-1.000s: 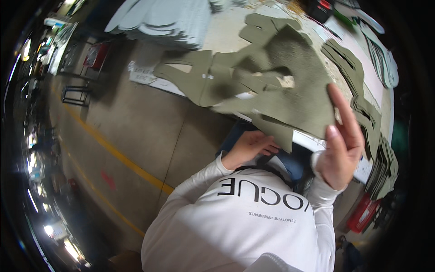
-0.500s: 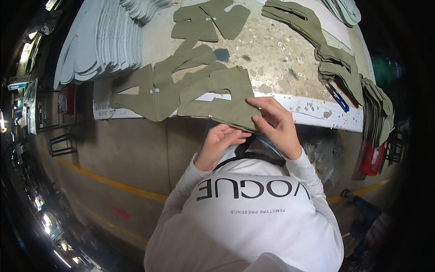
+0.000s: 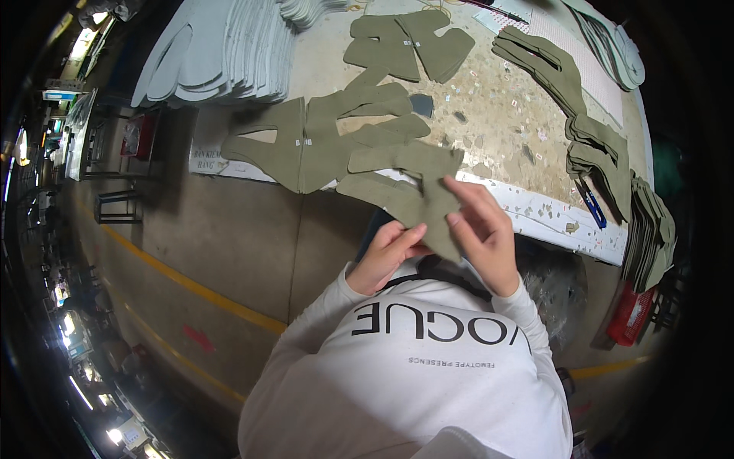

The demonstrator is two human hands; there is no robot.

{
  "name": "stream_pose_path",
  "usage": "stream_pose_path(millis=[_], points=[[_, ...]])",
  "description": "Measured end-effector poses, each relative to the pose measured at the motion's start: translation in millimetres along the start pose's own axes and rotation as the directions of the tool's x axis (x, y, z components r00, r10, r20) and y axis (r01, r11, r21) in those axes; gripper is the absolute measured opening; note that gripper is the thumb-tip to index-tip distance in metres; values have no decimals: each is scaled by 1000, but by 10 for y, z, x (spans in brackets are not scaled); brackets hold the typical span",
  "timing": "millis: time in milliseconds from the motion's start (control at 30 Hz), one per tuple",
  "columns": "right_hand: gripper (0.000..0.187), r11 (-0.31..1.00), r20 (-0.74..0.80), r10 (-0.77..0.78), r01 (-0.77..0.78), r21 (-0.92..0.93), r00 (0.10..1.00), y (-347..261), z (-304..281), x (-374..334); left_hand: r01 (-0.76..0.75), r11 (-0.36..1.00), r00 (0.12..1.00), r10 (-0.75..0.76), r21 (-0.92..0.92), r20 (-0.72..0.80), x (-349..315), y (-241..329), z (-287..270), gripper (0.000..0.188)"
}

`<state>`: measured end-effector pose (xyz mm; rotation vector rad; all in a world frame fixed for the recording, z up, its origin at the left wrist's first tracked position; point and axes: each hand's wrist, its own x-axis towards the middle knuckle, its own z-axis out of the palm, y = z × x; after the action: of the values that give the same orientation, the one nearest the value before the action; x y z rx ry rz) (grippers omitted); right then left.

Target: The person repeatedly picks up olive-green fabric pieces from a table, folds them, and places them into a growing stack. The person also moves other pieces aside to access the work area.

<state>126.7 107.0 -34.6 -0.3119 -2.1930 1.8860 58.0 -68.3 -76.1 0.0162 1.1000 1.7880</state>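
Note:
Between my hands is an olive-green cut fabric piece (image 3: 437, 206), shaped like a shoe upper with a slot in it. My left hand (image 3: 391, 256) pinches its near edge, thumb on top and fingers beneath. At the right edge, my right hand (image 3: 489, 239) grips it between the thumb and bent fingers. The piece is bent, its near end tipped down over the table's front edge, its far part over similar pieces. Left of it, more olive pieces (image 3: 325, 134) lie spread and overlapping, with small white labels. Whether several layers are held cannot be made out.
Stacked pale grey cut pieces (image 3: 218, 57) stand at the far left of the table (image 3: 527, 205). Two olive pieces (image 3: 409, 44) lie at the back. Olive stacks (image 3: 596, 153) line the right side, beside blue-handled thread snips (image 3: 591, 205). A red basket (image 3: 631, 315) is below right.
The held piece has bent and its near end has come closer to my body, with both hands still on it. The whole view has shifted and turned a little.

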Motion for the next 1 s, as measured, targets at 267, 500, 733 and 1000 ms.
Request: stream_pose_path(millis=[267, 500, 733, 1000], points=[[36, 966, -35, -259, 259, -26, 965, -181, 174, 98, -503, 855, 861, 483, -128, -158, -457, 462, -223, 48], [28, 955, -253, -278, 238, -177, 927, 167, -186, 454, -688, 724, 726, 684, -54, -69, -1281, 1472, -778, 34], [23, 972, -295, -230, 208, -104, 927, 431, -237, 495, -765, 604, 542, 791, 225, -283, -1187, 3113, -838, 47], [21, 956, -300, -281, 236, -177, 912, 445, -257, 449, -796, 561, 562, 825, 226, -68, -290, 4056, -900, 44]])
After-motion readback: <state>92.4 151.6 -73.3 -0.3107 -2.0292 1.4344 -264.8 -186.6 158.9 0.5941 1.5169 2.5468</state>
